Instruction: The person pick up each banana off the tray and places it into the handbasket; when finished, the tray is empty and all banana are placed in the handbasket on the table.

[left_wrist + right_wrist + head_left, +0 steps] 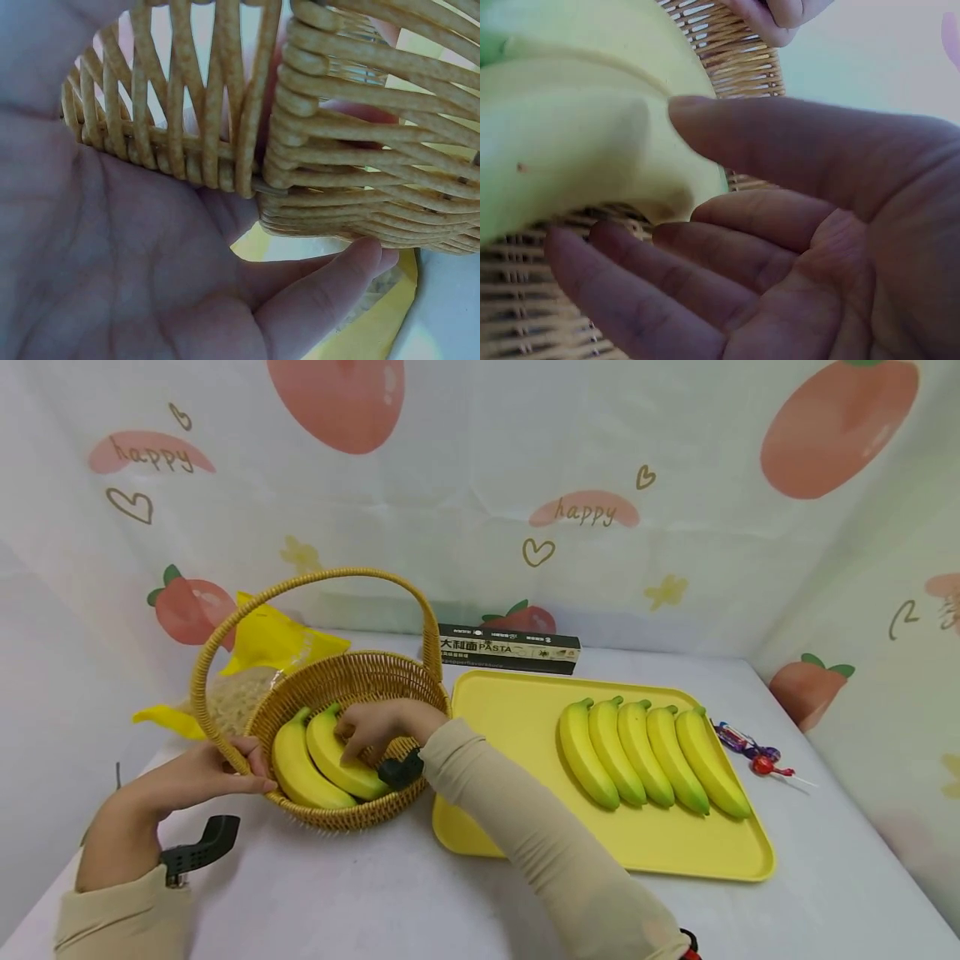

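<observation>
Two yellow bananas with green tips lie side by side in a wicker basket (352, 672) with a tall arched handle. The left banana (300, 768) lies against the basket's near-left wall. My right hand (371, 727) is inside the basket over the right banana (333, 752). In the right wrist view its fingers (660, 289) are spread loosely beside that banana, with the thumb over it; whether they touch is unclear. My left hand (225, 768) grips the basket at the left foot of the handle. The left wrist view shows the woven cane (352, 150) between thumb and fingers.
A yellow tray (510, 718) on the right holds a row of several bananas (633, 756). Behind it stands a pasta box (510, 652). A yellow bag (273, 639) with a clear section lies behind the basket. Wrapped candies (738, 743) and a red lollipop (763, 766) lie right of the tray.
</observation>
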A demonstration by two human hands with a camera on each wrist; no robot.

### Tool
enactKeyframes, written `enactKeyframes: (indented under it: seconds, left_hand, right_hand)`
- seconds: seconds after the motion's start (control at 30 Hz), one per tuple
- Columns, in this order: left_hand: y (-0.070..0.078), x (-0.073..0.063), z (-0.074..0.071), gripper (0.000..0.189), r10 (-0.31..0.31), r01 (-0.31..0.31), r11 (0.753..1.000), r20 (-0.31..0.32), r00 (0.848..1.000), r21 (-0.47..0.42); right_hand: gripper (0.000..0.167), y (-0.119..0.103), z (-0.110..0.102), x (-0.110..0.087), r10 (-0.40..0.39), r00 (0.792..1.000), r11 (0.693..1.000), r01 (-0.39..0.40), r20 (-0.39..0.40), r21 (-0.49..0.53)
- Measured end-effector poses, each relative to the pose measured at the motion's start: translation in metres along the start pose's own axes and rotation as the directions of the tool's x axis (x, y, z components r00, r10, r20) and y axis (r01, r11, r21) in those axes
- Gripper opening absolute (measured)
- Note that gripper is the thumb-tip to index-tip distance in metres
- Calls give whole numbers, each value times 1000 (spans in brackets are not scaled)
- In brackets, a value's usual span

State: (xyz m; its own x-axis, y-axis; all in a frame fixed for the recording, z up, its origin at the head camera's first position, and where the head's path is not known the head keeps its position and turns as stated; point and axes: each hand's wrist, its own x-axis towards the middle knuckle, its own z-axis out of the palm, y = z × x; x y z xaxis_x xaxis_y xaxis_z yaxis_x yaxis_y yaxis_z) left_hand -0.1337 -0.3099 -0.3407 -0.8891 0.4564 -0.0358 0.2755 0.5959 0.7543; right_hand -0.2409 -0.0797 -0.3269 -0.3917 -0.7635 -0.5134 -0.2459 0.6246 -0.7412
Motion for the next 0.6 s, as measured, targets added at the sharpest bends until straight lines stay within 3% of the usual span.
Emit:
enactKeyframes:
  seconds: [0.03, 0.13, 0.2, 0.33, 0.47, 0.6]
  left_hand:
    - [0, 0, 0, 11, -8, 8, 1000, 2, 1000, -1]
    - [-1, 1, -1, 11, -2, 2, 1000, 7, 1000, -15]
    - [-1, 1, -1, 11, 20, -20, 999, 6, 1000, -27]
    - [-2, 2, -1, 11, 56, -56, 997, 11, 998, -47]
    - [-3, 2, -1, 11, 48, -48, 998, 14, 999, -51]
    - [-3, 0, -1, 11, 20, -19, 999, 11, 1000, -39]
  right_hand:
    - [11, -1, 0, -2, 10, 1000, 1000, -10, -9, -4]
    - [44, -2, -1, -8, 21, 999, 1000, -22, -35, -20]
    - [56, -2, -3, -14, 11, 999, 999, -12, -48, -37]
    - [60, -1, -8, -31, -85, 994, 984, 74, -62, -164]
    - [58, 6, -11, -53, -189, 979, 948, 161, -78, -273]
    - [58, 15, -12, -76, -247, 962, 941, 209, -117, -266]
